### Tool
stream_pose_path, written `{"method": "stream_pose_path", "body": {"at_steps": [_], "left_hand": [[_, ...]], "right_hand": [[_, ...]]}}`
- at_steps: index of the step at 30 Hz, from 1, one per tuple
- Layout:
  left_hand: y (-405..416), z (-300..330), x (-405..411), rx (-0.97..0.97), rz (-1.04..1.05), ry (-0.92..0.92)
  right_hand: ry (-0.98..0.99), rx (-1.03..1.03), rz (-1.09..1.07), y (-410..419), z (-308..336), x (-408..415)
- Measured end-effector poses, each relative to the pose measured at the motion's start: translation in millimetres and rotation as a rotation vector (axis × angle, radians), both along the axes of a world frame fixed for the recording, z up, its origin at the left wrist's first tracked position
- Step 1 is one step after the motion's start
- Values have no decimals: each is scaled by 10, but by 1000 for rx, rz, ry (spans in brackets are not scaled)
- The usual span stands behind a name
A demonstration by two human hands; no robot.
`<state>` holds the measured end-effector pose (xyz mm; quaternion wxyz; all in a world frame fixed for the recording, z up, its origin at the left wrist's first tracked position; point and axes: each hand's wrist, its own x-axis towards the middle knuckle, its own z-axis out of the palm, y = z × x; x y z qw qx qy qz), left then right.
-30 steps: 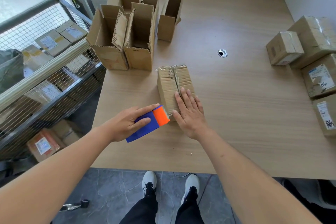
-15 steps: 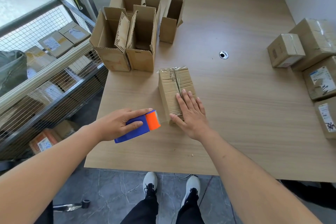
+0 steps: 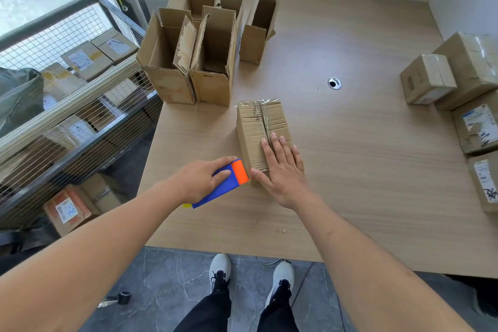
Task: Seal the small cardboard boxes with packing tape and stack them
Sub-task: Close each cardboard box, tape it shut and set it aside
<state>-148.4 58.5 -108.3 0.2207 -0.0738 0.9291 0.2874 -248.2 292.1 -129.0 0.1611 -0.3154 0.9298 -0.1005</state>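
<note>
Head view: one cam, looking down at a light wood-grain table (image 3: 350, 170); the closed box is the landmark.
Closed box: small brown cardboard box (image 3: 258, 127) lying flat w/ flaps shut, clear tape wrinkled over its far end and along the centre seam; sits mid-table, toward the person's edge.
R hand: right hand (image 3: 283, 167) flat on the near end of the closed box, palm down, fingers straight and slightly spread, thumb stuck out left along the box's near-left corner; presses, no grip.
L hand: left hand (image 3: 200, 179) just left of the box's near end, fingers curled round the blue plastic tape dispenser w/ orange head (image 3: 229, 180); thumb on top, index along the upper edge.
Dispenser: orange head touching or nearly touching the box's near-left corner by the R thumb; can't tell if tape bridges the two. Small yellow bit shows at its tail end.
Open boxes: cluster of upright brown cardboard boxes w/ flaps open (image 3: 188, 62), beyond the closed box and to its left, near the table's far-left corner.
Sealed parcels: taped brown cardboard parcels w/ labels (image 3: 458, 94), well right of the closed box along the table's right edge.
Grommet: round metal cable hole (image 3: 334, 83) beyond-right of the closed box.
Rack: wire-mesh shelf w/ labelled parcels (image 3: 80, 89), left of the table.
Floor: grey tiles, person's white shoes (image 3: 252, 277) below the table's near edge.
</note>
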Motion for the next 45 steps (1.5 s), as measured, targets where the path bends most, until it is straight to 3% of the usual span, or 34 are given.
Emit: {"method": "stream_pose_path", "body": {"at_steps": [7, 12, 25, 31, 36, 41, 45], "left_hand": [[64, 23, -108, -53, 5, -43], [-38, -55, -36, -215, -61, -150], [46, -565, 155, -266, 168, 13], [110, -758, 283, -329, 129, 64], [142, -662, 272, -336, 151, 64], [206, -373, 107, -252, 201, 299], [383, -85, -134, -155, 30, 622]], "right_hand": [[45, 20, -8, -21, -23, 24], [38, 21, -3, -26, -3, 28], [182, -6, -78, -82, -73, 124], [297, -95, -169, -160, -160, 177], [281, -76, -103, -83, -143, 130], [175, -32, -18, -17, -45, 76], [28, -56, 43, 72, 93, -28]]}}
